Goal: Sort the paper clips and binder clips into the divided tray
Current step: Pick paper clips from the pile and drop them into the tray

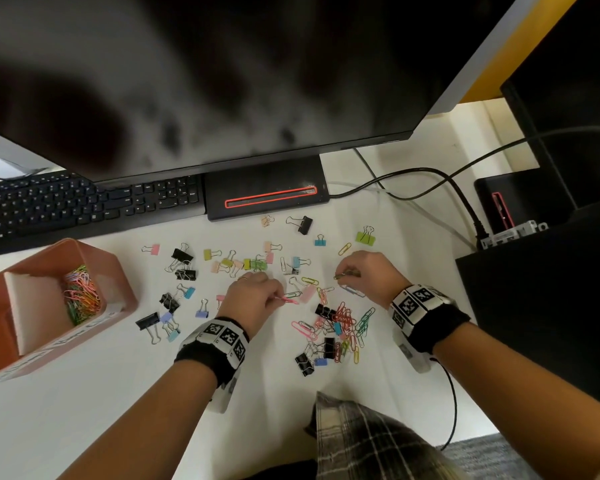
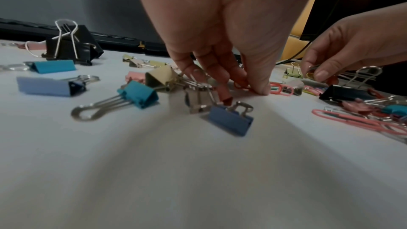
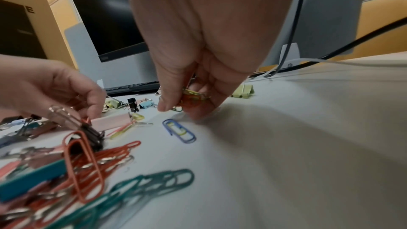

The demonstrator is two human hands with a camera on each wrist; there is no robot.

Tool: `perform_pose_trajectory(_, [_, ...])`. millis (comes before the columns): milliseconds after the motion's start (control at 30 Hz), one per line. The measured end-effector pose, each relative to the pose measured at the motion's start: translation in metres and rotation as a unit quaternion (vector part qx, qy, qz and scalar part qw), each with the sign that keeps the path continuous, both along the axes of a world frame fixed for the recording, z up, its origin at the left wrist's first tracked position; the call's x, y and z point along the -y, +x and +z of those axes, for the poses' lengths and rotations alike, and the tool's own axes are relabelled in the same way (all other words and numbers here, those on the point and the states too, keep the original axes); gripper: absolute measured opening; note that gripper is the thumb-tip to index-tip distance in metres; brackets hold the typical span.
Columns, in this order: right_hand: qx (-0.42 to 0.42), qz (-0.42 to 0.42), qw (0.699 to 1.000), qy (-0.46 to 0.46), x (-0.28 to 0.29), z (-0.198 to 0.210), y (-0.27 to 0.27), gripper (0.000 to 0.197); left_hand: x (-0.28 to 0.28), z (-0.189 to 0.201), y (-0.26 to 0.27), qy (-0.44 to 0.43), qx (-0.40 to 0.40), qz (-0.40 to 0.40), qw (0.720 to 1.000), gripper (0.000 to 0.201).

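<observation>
Colourful paper clips and binder clips lie scattered over the white desk (image 1: 118, 393). My left hand (image 1: 278, 297) (image 2: 249, 86) pinches a pink-red paper clip (image 1: 289, 300) (image 2: 241, 84) against the desk, in the middle of the scatter. To its right, my right hand (image 1: 343, 275) (image 3: 185, 109) holds a small bunch of paper clips (image 3: 191, 101) in curled fingers just above the desk. A blue paper clip (image 3: 178, 131) lies just in front of that hand. The terracotta divided tray (image 1: 118, 271) stands at the left, with several paper clips (image 1: 82, 294) in one compartment.
A heap of red and green paper clips (image 1: 347, 323) mixed with black binder clips (image 1: 324, 310) lies between my wrists. A keyboard (image 1: 84, 202), monitor base (image 1: 267, 192) and cables (image 1: 430, 174) line the back. A black box (image 1: 551, 289) borders the right.
</observation>
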State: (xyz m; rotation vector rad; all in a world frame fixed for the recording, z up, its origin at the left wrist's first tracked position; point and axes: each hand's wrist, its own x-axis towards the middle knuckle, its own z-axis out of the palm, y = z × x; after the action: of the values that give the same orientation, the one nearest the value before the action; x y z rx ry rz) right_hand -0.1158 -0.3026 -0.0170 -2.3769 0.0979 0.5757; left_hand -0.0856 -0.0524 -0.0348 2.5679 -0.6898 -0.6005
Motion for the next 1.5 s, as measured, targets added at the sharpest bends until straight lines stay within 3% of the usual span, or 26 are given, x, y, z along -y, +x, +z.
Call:
perform_pose_trajectory(333, [0.000,0.147,0.989,-0.028,-0.027,-0.005,-0.008,0.018,-0.002,0.002,-0.005,-0.059,0.009,-0.011,0.998,0.009])
perform_pose_trajectory(500, [0.000,0.136,0.990,-0.047,-0.029,-0.006,-0.008,0.016,0.009,0.004,-0.006,-0.061,-0.021,0.033,0.997,0.026])
perform_pose_trajectory(700, [-0.008,0.087,0.995,-0.057,-0.030,-0.005,-0.012,0.019,0.019,-0.001,-0.005,-0.032,-0.013,0.056,0.998,0.014])
perform_pose_trajectory(967, [-0.035,0.113,0.987,-0.112,-0.037,-0.012,-0.010,0.026,0.018,0.002,-0.001,-0.031,-0.033,0.060,0.997,0.010])
perform_pose_trajectory(1233, [0.003,0.049,0.997,-0.051,-0.025,0.022,-0.009,0.020,-0.007,0.023,-0.008,-0.102,-0.065,0.047,0.991,0.007])
perform_pose_trajectory(1367, [0.066,0.060,0.996,-0.006,-0.060,0.058,0.009,0.019,-0.059,0.062,-0.002,-0.160,-0.002,0.135,0.978,0.008])
perform_pose_trajectory(1500, [0.124,0.100,0.986,0.057,-0.144,0.089,0.046,0.017,-0.133,0.097,0.018,-0.102,0.048,0.282,0.953,0.008])
